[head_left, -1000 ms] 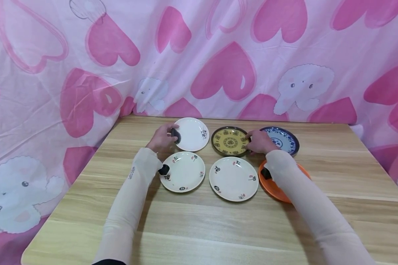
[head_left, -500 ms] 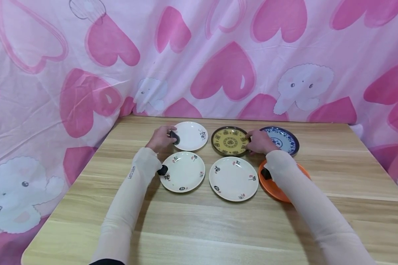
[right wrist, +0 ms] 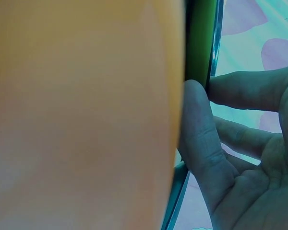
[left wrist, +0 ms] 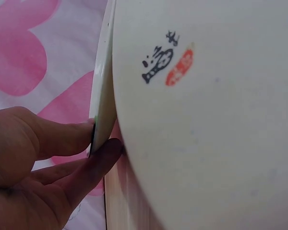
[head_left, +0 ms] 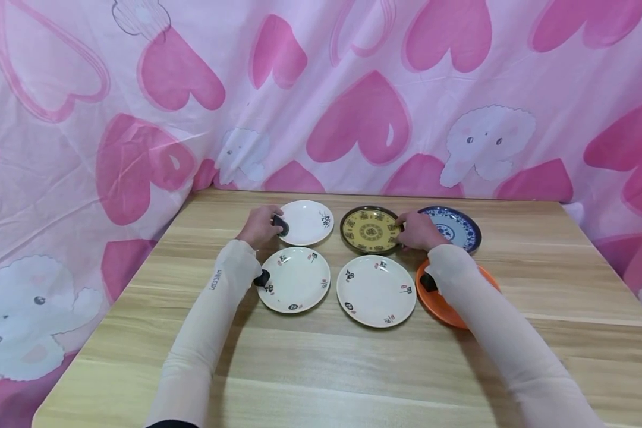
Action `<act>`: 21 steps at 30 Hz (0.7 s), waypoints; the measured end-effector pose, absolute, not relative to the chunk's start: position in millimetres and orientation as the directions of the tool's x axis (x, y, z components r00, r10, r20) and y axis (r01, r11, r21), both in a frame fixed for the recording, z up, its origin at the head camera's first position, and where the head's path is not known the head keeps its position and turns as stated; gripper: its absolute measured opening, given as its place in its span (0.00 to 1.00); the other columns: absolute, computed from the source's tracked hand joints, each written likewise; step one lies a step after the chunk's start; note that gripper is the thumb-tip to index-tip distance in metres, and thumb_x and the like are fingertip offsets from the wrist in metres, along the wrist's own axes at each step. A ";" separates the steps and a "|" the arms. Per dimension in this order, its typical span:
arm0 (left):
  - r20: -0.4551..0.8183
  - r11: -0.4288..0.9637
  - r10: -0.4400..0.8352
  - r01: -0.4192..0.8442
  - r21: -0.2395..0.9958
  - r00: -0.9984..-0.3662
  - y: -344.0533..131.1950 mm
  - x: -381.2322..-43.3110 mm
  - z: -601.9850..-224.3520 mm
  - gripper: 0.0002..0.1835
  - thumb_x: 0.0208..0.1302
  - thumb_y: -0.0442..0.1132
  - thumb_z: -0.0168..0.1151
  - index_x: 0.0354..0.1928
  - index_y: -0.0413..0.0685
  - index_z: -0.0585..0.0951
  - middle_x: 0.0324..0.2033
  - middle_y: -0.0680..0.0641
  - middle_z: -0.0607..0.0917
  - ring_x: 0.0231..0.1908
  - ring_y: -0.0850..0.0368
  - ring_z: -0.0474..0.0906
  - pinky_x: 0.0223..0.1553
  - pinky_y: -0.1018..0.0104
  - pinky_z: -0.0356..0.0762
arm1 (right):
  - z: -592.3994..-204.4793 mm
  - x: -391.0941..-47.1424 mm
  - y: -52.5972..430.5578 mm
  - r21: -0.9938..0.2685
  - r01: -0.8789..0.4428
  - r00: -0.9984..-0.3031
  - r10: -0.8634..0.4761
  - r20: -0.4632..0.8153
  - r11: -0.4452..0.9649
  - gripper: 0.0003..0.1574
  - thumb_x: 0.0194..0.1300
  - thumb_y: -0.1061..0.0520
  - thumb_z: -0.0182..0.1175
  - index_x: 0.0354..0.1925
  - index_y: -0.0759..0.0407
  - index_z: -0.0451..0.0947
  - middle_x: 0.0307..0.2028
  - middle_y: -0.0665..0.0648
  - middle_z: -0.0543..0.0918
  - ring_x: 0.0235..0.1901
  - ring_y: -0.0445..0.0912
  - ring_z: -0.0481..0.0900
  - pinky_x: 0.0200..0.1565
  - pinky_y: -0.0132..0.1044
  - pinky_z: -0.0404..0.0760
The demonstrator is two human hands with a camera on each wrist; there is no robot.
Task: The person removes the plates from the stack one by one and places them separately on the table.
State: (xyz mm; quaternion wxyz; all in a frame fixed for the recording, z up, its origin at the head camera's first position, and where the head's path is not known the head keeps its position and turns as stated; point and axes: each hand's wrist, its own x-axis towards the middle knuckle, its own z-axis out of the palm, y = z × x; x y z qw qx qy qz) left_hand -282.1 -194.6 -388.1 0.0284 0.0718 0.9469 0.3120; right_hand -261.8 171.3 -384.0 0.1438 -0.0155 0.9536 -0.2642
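Observation:
At the back left, my left hand [head_left: 259, 226] pinches the left rim of a small white plate [head_left: 307, 223] with a dark patch there and a floral print on its right. In the left wrist view my thumb [left wrist: 69, 138] lies on the upper side of that plate [left wrist: 103, 91], with fingers below. My right hand [head_left: 422, 230] pinches the right rim of a yellow patterned plate [head_left: 371, 229] with a dark edge. In the right wrist view, thumb and fingers meet at its rim [right wrist: 201, 43]. Whether the plates touch the table there is hard to tell.
Two larger white plates with small prints, left [head_left: 295, 279] and right [head_left: 376, 291], lie in the front row. An orange plate [head_left: 441, 306] is partly under my right forearm. A blue-and-white plate [head_left: 462, 229] is behind my right hand. A pink heart-print cloth [head_left: 358, 119] hangs behind the table [head_left: 321, 368].
The small white plate's far rim has come down and nearer, and the plate has shifted slightly left with my left hand. My right hand stays at the yellow plate.

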 end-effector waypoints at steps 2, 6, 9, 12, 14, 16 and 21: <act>-0.010 0.797 0.148 0.113 0.594 -0.989 -193.9 -282.2 -388.6 0.23 0.64 0.25 0.63 0.62 0.31 0.76 0.60 0.30 0.79 0.61 0.37 0.77 0.66 0.51 0.76 | -384.7 -262.3 172.1 -0.508 0.044 -0.958 -0.109 -0.267 0.860 0.33 0.67 0.62 0.61 0.68 0.67 0.68 0.57 0.72 0.77 0.27 0.45 0.84 0.30 0.31 0.83; -0.023 0.797 0.150 0.108 0.594 -0.988 -193.1 -283.4 -390.7 0.23 0.65 0.25 0.62 0.62 0.32 0.75 0.62 0.29 0.77 0.63 0.36 0.76 0.66 0.50 0.76 | -386.1 -262.9 173.6 -0.503 0.042 -0.959 -0.106 -0.263 0.863 0.33 0.67 0.61 0.61 0.68 0.66 0.69 0.56 0.72 0.78 0.26 0.44 0.84 0.29 0.30 0.81; -0.027 0.799 0.150 0.105 0.592 -0.988 -193.0 -284.4 -391.3 0.23 0.65 0.25 0.61 0.63 0.33 0.75 0.63 0.30 0.77 0.64 0.36 0.75 0.67 0.50 0.75 | -386.2 -263.3 174.0 -0.503 0.038 -0.962 -0.105 -0.252 0.863 0.33 0.66 0.61 0.62 0.67 0.67 0.70 0.56 0.72 0.78 0.26 0.44 0.84 0.29 0.30 0.82; -0.026 0.802 0.144 0.101 0.589 -0.989 -193.5 -284.7 -390.9 0.23 0.65 0.24 0.61 0.63 0.33 0.75 0.62 0.30 0.77 0.63 0.37 0.76 0.66 0.50 0.76 | -386.0 -263.7 173.3 -0.504 0.032 -0.963 -0.109 -0.248 0.863 0.33 0.66 0.61 0.62 0.67 0.68 0.70 0.56 0.72 0.79 0.26 0.44 0.84 0.29 0.31 0.83; -0.029 0.804 0.141 0.098 0.586 -0.990 -193.8 -284.8 -390.9 0.23 0.66 0.24 0.61 0.63 0.33 0.75 0.63 0.30 0.77 0.63 0.37 0.76 0.66 0.50 0.76 | -386.2 -263.7 173.0 -0.503 0.032 -0.962 -0.110 -0.249 0.864 0.33 0.66 0.61 0.62 0.67 0.68 0.69 0.57 0.72 0.79 0.26 0.44 0.85 0.30 0.31 0.84; -0.033 0.809 0.140 0.095 0.581 -0.990 -194.0 -285.1 -391.1 0.23 0.66 0.25 0.61 0.63 0.33 0.75 0.63 0.30 0.77 0.63 0.37 0.76 0.66 0.50 0.76 | -386.0 -263.6 172.8 -0.501 0.032 -0.961 -0.110 -0.252 0.865 0.34 0.66 0.61 0.62 0.68 0.69 0.69 0.57 0.73 0.79 0.26 0.43 0.85 0.30 0.31 0.84; -0.034 0.821 0.147 0.102 0.562 -0.989 -194.5 -285.7 -391.7 0.23 0.67 0.26 0.60 0.64 0.34 0.75 0.64 0.31 0.76 0.64 0.37 0.75 0.67 0.49 0.75 | -384.5 -263.2 173.3 -0.504 0.025 -0.963 -0.115 -0.244 0.863 0.34 0.66 0.61 0.62 0.68 0.69 0.69 0.59 0.74 0.77 0.25 0.43 0.85 0.29 0.30 0.82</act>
